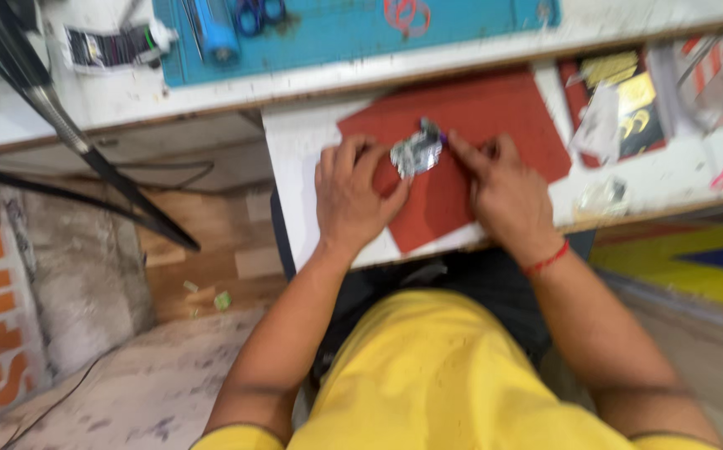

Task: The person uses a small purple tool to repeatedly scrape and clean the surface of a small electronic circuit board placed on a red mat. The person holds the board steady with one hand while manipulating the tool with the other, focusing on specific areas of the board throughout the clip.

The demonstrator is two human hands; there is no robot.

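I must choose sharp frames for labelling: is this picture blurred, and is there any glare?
Head view: motion blur smears everything; the left hand, right hand and small silvery piece between them lack crisp edges. Even lighting, soft shadows; mild shine on the piece.

A shiny silver part (416,153) with a purple edge lies on a dark red mat (495,117) over the white table (295,150). A teal cutting mat (336,33) sits along the far edge. The shirt (436,375) is yellow, and a red thread (546,260) circles the right wrist.
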